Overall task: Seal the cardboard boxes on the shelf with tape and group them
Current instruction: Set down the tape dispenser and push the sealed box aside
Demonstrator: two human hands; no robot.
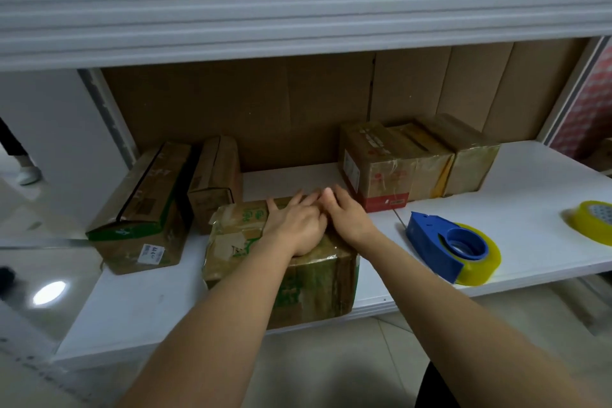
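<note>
Shelf: white board shelf [516,225], brown cardboard backing, glossy tile floor below.
Box: tape-wrapped cardboard box [308,281] at front edge, centre, crinkled glossy.
Hands: left hand [293,225] and right hand [347,217] flat, pressing its top.
Dispenser: blue tape dispenser [443,242], yellowish roll, just right.

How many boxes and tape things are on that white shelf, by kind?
Cardboard boxes: 6 (centre box under both hands, two left, three right)
Blue tape dispenser: 1
Loose yellow tape roll: 1
Total: 8

Taped green-printed box [281,262] at shelf front
</note>
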